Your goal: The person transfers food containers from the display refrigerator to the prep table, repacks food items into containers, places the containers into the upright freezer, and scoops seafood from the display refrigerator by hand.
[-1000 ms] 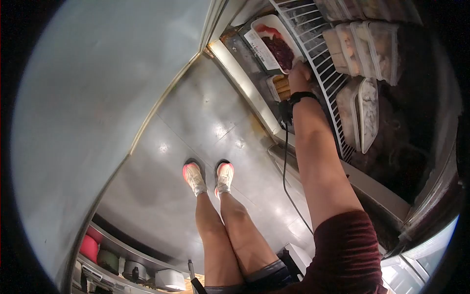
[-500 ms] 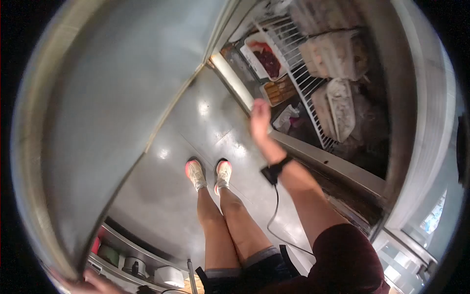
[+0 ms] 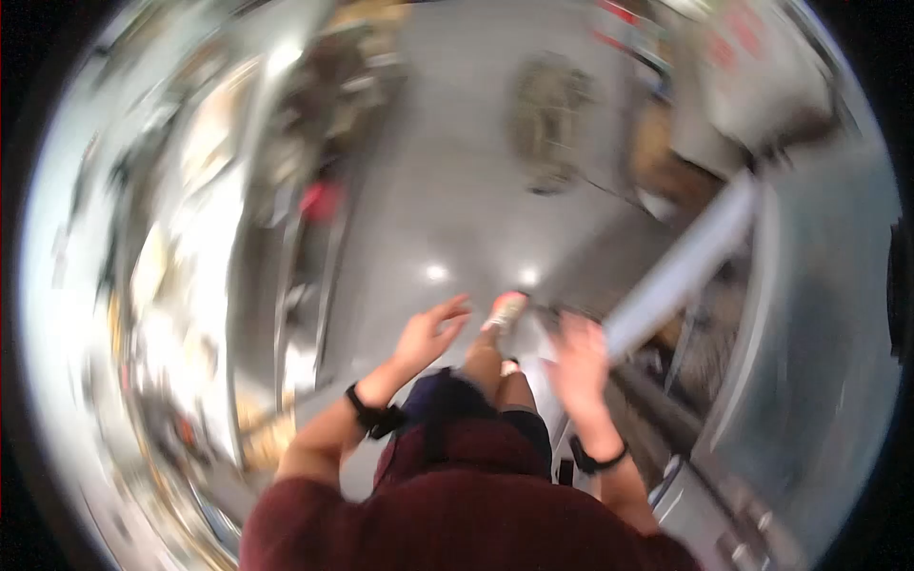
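My left hand hangs in front of my body above the grey floor. Its fingers are stretched out, the thumb apart, and nothing is in it. My right hand is blurred, but its fingers look extended and no object shows in them. It is nearest to the freezer cabinet's pale front edge; whether it touches that edge I cannot tell. Behind the edge, the dark interior with wire shelving is partly visible. The big grey cabinet door stands at the right.
A long counter with smeared items runs along the left, and a pink-red thing shows on a lower shelf. A brownish bundle lies on the floor ahead. At the upper right is a white sack with red print.
My view has swung away from the cabinet's inside toward the aisle. The left hand has left the door's edge and come before my body. My right hand has drawn back from the shelf opening.
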Available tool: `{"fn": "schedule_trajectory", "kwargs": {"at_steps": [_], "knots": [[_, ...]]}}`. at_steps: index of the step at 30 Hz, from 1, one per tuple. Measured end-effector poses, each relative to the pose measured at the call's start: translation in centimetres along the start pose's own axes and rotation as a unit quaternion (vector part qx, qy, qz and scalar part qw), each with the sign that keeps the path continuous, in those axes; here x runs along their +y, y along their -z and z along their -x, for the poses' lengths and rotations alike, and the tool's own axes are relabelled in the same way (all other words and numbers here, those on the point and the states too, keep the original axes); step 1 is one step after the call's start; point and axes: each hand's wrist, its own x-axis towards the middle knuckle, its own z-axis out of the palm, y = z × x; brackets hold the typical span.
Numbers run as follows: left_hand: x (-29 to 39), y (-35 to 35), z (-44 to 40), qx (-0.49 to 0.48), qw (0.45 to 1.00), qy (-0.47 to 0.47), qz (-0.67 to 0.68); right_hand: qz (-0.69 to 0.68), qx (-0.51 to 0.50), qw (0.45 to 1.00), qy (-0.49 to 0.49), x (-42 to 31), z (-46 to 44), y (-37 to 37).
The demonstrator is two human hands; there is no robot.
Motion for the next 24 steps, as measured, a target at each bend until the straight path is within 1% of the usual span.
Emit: {"fn": "schedule_trajectory", "kwargs": {"at_steps": [1,2,3,4,5,6,7,9,10,11,12,13,14,16,17,18,19,20,21,22,23,24], "knots": [[-1.3,0.2,2.6,0.027,1.000,0.012,-0.012,0.035,-0.038,0.998,0.040,1.4,1.9,0.9],[-2.7,0.5,5.1,0.042,0.999,0.022,-0.022,0.109,-0.047,0.992,0.045,2.3,4.4,1.2],[-3.6,0.4,7.8,0.066,0.996,0.057,-0.014,0.141,-0.055,0.989,0.004,4.6,6.8,0.1],[-4.2,0.3,10.5,0.075,0.994,0.081,-0.005,0.163,-0.062,0.984,0.024,6.7,9.2,0.4],[-4.7,0.9,13.1,0.097,0.991,0.091,0.003,0.190,-0.082,0.978,0.011,8.7,10.9,0.3],[-4.9,1.0,15.6,0.111,0.989,0.094,0.012,0.210,-0.025,0.977,0.035,9.3,12.3,0.5],[-5.9,2.8,16.1,0.118,0.987,0.100,0.039,0.200,0.007,0.980,-0.002,9.0,11.3,1.1],[-7.6,4.8,19.2,0.152,0.980,0.095,0.081,0.330,-0.125,0.935,-0.031,8.7,12.0,2.1],[-7.8,5.5,21.1,0.166,0.976,0.102,0.098,0.443,-0.210,0.870,-0.049,9.3,12.9,2.5],[-8.0,5.8,23.1,0.179,0.971,0.108,0.113,0.503,-0.277,0.814,-0.084,7.6,13.8,3.9],[-8.7,5.8,25.0,0.206,0.963,0.113,0.128,0.512,-0.334,0.780,-0.130,8.1,14.8,4.3],[-9.9,5.8,26.7,0.234,0.955,0.117,0.142,0.528,-0.381,0.744,-0.152,8.6,16.2,5.0],[-11.0,5.9,28.5,0.260,0.946,0.120,0.154,0.559,-0.381,0.714,-0.180,12.4,17.8,3.5],[-13.1,7.1,31.8,0.298,0.928,0.150,0.165,0.677,-0.292,0.674,-0.049,19.5,22.1,2.5],[-14.3,7.6,33.4,0.315,0.919,0.167,0.170,0.784,-0.303,0.541,0.001,18.5,23.2,3.4],[-15.9,8.1,34.8,0.345,0.907,0.166,0.175,0.866,-0.306,0.391,0.053,16.7,24.1,4.7],[-16.9,9.0,36.3,0.351,0.903,0.176,0.174,0.883,-0.298,0.355,0.073,15.4,24.1,4.6],[-18.1,10.0,37.7,0.354,0.899,0.186,0.176,0.873,-0.302,0.374,0.084,14.1,23.1,3.1],[-19.4,11.5,38.1,0.356,0.897,0.195,0.177,0.834,-0.323,0.441,0.073,12.5,21.5,1.4],[-20.4,12.7,39.3,0.370,0.888,0.197,0.189,0.773,-0.346,0.529,0.057,11.1,19.5,-0.7],[-21.8,13.9,40.4,0.384,0.881,0.202,0.190,0.672,-0.381,0.635,0.022,9.9,17.1,-3.0],[-23.3,15.1,41.5,0.397,0.874,0.206,0.190,0.549,-0.417,0.725,-0.021,8.4,14.6,-5.0]]}}
